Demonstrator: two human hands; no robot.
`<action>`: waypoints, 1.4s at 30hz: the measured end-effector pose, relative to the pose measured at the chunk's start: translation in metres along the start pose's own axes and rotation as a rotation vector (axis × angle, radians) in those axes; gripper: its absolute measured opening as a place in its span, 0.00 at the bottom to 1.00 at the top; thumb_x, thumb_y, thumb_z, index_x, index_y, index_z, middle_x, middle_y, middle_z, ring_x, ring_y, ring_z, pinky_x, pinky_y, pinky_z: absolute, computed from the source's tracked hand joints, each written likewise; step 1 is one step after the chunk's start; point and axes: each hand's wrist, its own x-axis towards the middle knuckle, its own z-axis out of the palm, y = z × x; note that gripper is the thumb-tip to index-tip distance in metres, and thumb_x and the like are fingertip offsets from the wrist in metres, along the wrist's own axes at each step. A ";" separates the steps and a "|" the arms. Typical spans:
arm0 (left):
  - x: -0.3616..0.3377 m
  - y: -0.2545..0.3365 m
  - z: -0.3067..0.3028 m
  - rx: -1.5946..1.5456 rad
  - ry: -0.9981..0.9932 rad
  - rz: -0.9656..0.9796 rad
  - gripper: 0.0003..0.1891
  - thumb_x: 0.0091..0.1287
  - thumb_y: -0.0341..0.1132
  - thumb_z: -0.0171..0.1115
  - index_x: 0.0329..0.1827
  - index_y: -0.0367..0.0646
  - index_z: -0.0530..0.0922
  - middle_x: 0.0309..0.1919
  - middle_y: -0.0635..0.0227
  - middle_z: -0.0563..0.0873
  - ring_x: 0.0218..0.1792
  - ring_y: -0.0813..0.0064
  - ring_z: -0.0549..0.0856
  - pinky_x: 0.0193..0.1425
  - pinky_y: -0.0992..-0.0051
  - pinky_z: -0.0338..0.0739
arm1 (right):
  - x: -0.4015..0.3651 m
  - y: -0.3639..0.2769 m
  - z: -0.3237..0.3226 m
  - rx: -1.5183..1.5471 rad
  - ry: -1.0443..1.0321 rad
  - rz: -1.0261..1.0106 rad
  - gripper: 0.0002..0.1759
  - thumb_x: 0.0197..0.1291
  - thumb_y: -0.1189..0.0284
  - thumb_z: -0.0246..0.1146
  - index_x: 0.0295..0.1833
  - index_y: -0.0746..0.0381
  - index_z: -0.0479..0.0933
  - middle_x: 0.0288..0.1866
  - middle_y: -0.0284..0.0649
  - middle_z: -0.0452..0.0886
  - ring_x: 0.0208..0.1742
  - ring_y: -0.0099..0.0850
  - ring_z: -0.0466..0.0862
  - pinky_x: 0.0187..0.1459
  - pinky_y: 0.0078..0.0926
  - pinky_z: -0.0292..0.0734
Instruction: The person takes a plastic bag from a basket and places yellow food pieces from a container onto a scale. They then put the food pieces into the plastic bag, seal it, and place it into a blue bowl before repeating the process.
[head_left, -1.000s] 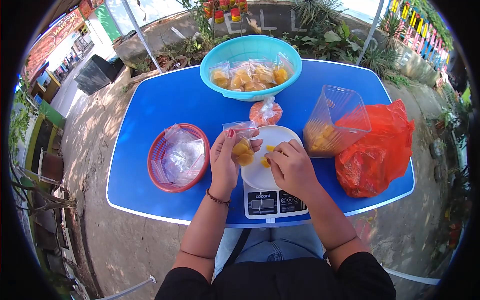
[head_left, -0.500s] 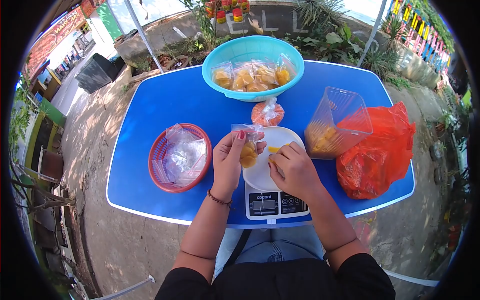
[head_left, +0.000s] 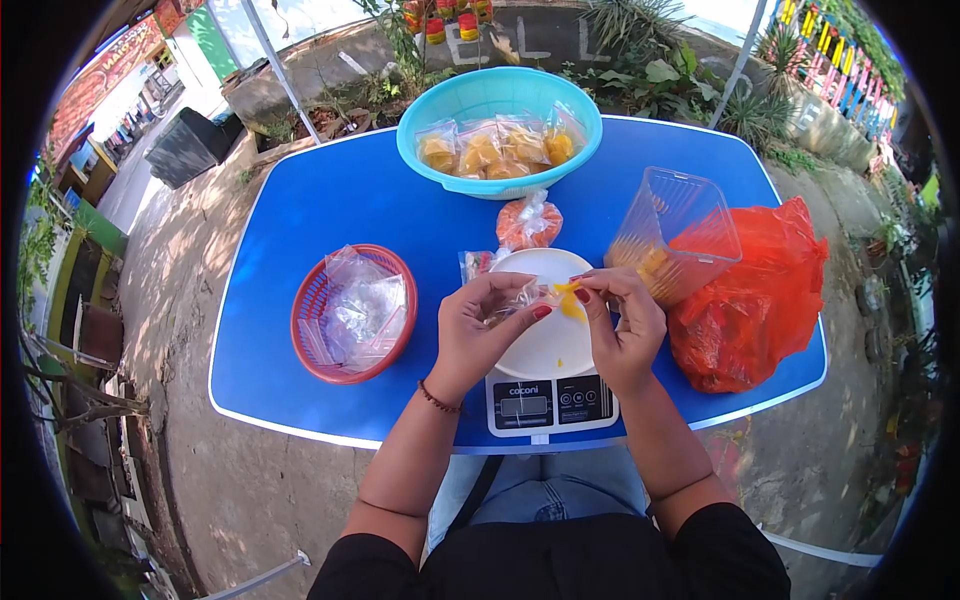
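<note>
Tipped sideways now, the plastic bag [head_left: 513,298] gripped in the left hand [head_left: 478,332] faces its mouth toward the yellow fruit piece [head_left: 570,301] pinched by the right hand [head_left: 624,335].

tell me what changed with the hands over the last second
The right hand lifted off the plate, pinching a yellow piece up to the small bag, which the left hand tipped sideways toward it. Teal bowl, red basket and scale stayed put.

The kitchen scale [head_left: 548,402] bears the brand "coconi" above its display. The low wall [head_left: 560,35] shows white painted letters "LL". The lettering on the red signboard [head_left: 95,80] is too blurred to read.
</note>
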 end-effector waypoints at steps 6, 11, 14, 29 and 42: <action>-0.002 0.006 -0.001 -0.024 -0.140 0.059 0.22 0.64 0.22 0.74 0.60 0.31 0.80 0.53 0.57 0.88 0.55 0.73 0.87 0.59 0.74 0.85 | 0.008 -0.005 -0.004 -0.052 -0.190 -0.111 0.08 0.59 0.84 0.68 0.43 0.63 0.85 0.40 0.37 0.88 0.41 0.34 0.83 0.45 0.28 0.76; -0.002 0.002 -0.004 -0.160 -0.225 -0.064 0.21 0.68 0.23 0.69 0.64 0.31 0.78 0.53 0.57 0.88 0.54 0.72 0.88 0.60 0.74 0.84 | 0.013 0.001 -0.012 0.031 -0.344 -0.065 0.08 0.61 0.83 0.65 0.45 0.63 0.85 0.43 0.38 0.86 0.40 0.35 0.81 0.47 0.30 0.75; -0.001 0.005 -0.003 -0.202 -0.216 -0.081 0.21 0.71 0.25 0.67 0.66 0.32 0.77 0.55 0.58 0.88 0.54 0.73 0.87 0.59 0.75 0.84 | 0.011 -0.002 -0.010 0.125 -0.322 0.038 0.09 0.61 0.83 0.64 0.45 0.64 0.85 0.44 0.39 0.84 0.42 0.34 0.80 0.46 0.28 0.75; 0.007 0.005 -0.011 -0.957 0.019 -0.341 0.32 0.79 0.60 0.47 0.67 0.39 0.74 0.56 0.58 0.85 0.46 0.70 0.88 0.54 0.67 0.87 | 0.000 0.014 -0.005 -0.572 -0.513 -0.090 0.10 0.57 0.78 0.67 0.46 0.61 0.85 0.45 0.39 0.81 0.49 0.39 0.80 0.53 0.35 0.79; 0.004 -0.003 -0.013 -0.458 0.041 -0.129 0.14 0.75 0.34 0.63 0.58 0.35 0.79 0.49 0.53 0.89 0.43 0.70 0.90 0.50 0.68 0.87 | 0.001 0.012 -0.002 -0.372 -0.372 -0.048 0.08 0.57 0.79 0.70 0.44 0.63 0.84 0.39 0.40 0.85 0.43 0.41 0.83 0.48 0.35 0.81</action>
